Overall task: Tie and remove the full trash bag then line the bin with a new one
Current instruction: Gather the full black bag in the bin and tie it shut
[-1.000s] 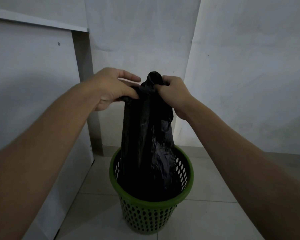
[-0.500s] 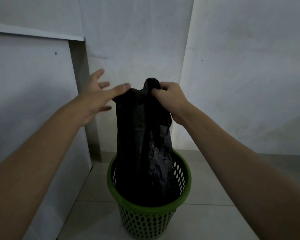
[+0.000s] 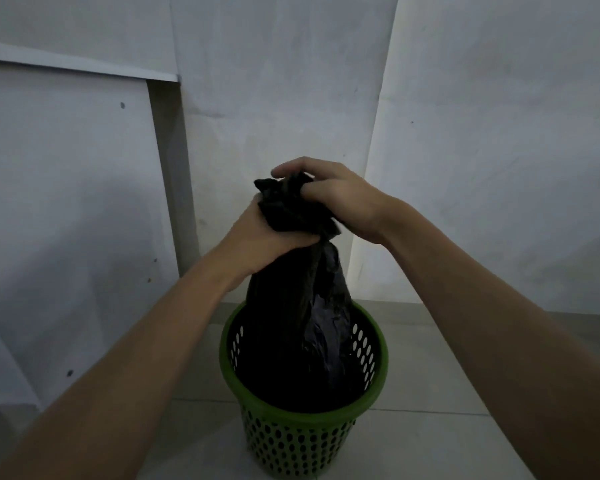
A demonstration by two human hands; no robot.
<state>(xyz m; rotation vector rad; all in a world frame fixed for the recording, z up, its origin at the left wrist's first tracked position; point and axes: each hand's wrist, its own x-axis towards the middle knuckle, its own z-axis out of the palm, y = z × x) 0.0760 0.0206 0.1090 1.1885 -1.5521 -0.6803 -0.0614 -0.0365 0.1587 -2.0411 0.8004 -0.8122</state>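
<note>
A black trash bag [image 3: 302, 327] stands in a green perforated bin [image 3: 374, 386] on the tiled floor, its upper part pulled up above the rim. My left hand [image 3: 257, 240] grips the bag's gathered neck from the left, fingers wrapped round it. My right hand [image 3: 340, 199] holds the bunched top of the bag just above, fingers curled over the crumpled plastic. The two hands touch around the neck. The bag's bottom is hidden inside the bin.
A white cabinet side [image 3: 66, 220] stands close on the left, its edge next to the bin. Pale walls meet in a corner behind the bin. Light floor tiles [image 3: 430, 445] spread to the right and front.
My left hand, which had opened and spread beside the bag, has closed round the neck below my right hand. The bag's top is now bunched down lower.
</note>
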